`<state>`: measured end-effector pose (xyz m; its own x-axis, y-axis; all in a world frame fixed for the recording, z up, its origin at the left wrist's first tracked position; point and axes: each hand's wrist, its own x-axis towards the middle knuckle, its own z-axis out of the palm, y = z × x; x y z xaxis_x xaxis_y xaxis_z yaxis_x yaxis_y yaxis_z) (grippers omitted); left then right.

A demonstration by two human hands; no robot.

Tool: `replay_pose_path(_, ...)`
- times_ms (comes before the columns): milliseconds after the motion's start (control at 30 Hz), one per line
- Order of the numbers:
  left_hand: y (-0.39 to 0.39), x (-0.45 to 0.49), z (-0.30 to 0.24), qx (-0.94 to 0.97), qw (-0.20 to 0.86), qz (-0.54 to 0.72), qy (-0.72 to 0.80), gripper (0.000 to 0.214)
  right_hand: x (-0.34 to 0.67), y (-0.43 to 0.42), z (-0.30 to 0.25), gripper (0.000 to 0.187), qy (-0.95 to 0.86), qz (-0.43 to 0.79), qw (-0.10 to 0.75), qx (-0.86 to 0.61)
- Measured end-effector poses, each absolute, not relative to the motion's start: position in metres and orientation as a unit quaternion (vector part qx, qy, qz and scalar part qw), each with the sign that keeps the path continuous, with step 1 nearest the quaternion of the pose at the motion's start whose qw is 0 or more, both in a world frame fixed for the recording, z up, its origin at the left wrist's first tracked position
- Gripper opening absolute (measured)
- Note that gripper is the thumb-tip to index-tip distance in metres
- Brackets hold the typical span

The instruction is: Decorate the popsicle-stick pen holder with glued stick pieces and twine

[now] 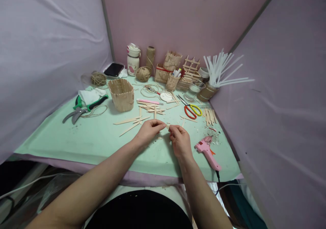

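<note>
My left hand [149, 131] and my right hand [180, 139] meet over the middle of the table, fingertips pinched close together. A tiny pale sliver [167, 127], seemingly wood, shows between them; its exact shape is too small to make out. Just beyond my fingers lie thin flat wooden sticks [132, 120], some crossing each other, and a pink pen-like tool [149, 101]. Scissors [190, 108] with one red and one yellow handle rest behind my right hand. To its right a pink glue gun [208, 152] lies on its side.
A wooden-stick basket [121, 96] stands left, beside green-handled pruning shears [78, 111]. Along the back are a bottle [133, 60], a twine ball [143, 73], stick-built holders [173, 62], a glass of water [193, 91] and a can of white glue sticks [209, 91].
</note>
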<state>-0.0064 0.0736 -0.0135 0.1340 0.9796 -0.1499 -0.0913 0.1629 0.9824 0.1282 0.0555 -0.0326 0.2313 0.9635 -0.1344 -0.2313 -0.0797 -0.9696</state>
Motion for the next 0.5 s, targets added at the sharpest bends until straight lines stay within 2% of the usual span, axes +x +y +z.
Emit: replay_pose_path(500,0.0741,-0.0074,-0.0154,0.479,0.582,0.440,0.489,0.020,0.1275,0.0554,-0.0338,0.020,-0.354,0.508,0.580,-0.529)
